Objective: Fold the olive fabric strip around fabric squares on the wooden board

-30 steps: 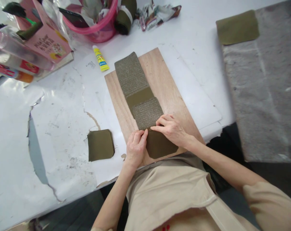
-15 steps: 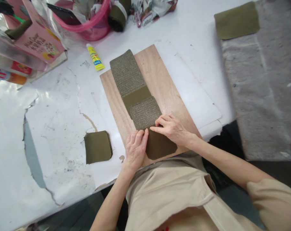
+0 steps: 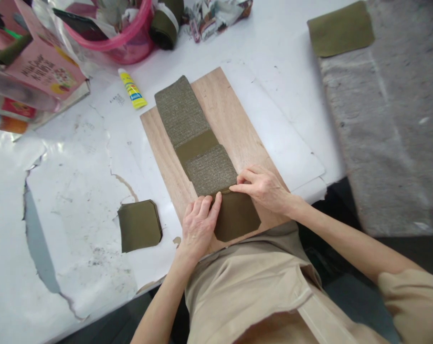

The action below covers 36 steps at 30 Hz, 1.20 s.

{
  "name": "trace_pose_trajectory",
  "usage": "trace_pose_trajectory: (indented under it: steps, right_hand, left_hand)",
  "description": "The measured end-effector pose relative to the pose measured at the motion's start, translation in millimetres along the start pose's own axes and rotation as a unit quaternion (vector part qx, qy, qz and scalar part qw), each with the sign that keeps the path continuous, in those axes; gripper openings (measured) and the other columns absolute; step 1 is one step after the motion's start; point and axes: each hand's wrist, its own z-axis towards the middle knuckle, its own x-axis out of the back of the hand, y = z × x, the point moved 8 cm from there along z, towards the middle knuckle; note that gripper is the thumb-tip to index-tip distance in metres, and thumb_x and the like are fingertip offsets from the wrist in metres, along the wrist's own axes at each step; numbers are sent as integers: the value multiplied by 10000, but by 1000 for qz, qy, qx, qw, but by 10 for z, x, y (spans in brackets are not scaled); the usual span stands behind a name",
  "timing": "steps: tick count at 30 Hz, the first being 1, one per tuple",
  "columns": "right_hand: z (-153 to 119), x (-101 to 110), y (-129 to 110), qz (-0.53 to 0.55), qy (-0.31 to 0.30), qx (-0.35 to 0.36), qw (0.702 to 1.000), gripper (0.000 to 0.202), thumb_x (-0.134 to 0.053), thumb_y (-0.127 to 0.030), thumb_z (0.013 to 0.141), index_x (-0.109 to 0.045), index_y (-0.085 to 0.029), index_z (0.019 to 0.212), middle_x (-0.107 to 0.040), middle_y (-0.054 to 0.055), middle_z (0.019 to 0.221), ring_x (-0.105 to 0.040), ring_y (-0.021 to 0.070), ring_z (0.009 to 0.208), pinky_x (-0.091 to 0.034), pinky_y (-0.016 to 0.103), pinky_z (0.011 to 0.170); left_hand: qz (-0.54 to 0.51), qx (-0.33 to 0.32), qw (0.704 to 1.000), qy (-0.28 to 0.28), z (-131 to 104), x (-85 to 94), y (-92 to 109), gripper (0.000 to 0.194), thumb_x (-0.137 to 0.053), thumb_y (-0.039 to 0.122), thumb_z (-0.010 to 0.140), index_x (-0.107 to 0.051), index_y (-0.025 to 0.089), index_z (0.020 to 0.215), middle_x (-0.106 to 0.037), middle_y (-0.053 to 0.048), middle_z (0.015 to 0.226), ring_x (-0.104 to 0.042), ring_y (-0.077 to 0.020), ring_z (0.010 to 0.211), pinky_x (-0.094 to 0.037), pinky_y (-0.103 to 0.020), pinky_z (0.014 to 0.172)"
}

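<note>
A long strip of textured grey-green pieces (image 3: 182, 112) with a smooth olive band (image 3: 197, 145) across it lies on a wooden board (image 3: 234, 114). At its near end is a smooth dark olive panel (image 3: 237, 217) with cut corners; whether it is leather or cloth, I cannot tell. My left hand (image 3: 200, 222) grips the panel's far left edge, thumb on the seam beside the textured piece. My right hand (image 3: 262, 188) pinches the same edge farther right, its index finger along a narrow folded lip. Both hands' fingers are closed on the panel.
Left of the board lies a stack of olive pieces (image 3: 140, 226). Beyond it are a yellow glue tube (image 3: 132, 89), a pink basket (image 3: 126, 48), a dark roll (image 3: 166, 26) and a pink box (image 3: 49, 62). A grey felt-like sheet (image 3: 384, 134) lies right, under an olive piece (image 3: 341, 29).
My right hand has slid a little to the right along the panel's edge, away from my left thumb. More of the folded lip shows between them. The whole view has shifted slightly.
</note>
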Motion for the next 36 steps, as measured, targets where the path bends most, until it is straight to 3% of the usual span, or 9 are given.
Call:
trace_pose_trajectory:
  steps: [11, 17, 24, 36]
  right_hand:
    - [-26, -19, -93, -86, -4, 45, 995, 264, -455, -177, 979, -706, -222, 1047, -616, 58, 915, -500, 189, 917, -400, 327, 816]
    - [-32, 6, -29, -48, 1, 32, 998, 259, -460, -196, 984, -708, -222, 1054, -613, 53, 901, -497, 176, 888, -410, 313, 796]
    - [-50, 92, 49, -19, 7, 24, 999, 250, -468, -199, 987, -714, -205, 1028, -626, 46, 886, -511, 153, 864, -435, 276, 765]
    - [-115, 67, 69, -32, 2, 14, 999, 246, -474, -184, 978, -706, -179, 1060, -637, 62, 905, -521, 168, 885, -472, 273, 754]
  left_hand:
    - [19, -41, 998, -34, 112, 56, 93, 510, -436, 84, 937, -395, 138, 1442, -608, -137, 1162, -567, -257, 1089, -473, -392, 875]
    - [36, -53, 997, -33, 170, 35, 103, 501, -457, 91, 935, -417, 157, 1430, -614, -112, 1089, -581, -231, 971, -473, -364, 796]
    - [-2, -50, 998, -26, 200, 14, 74, 518, -458, 63, 923, -421, 167, 1429, -588, -121, 1139, -548, -237, 1046, -463, -361, 845]
    - [21, -69, 995, -73, 271, -4, 128, 581, -463, 68, 914, -354, 175, 1474, -566, -110, 1138, -545, -231, 1013, -469, -359, 818]
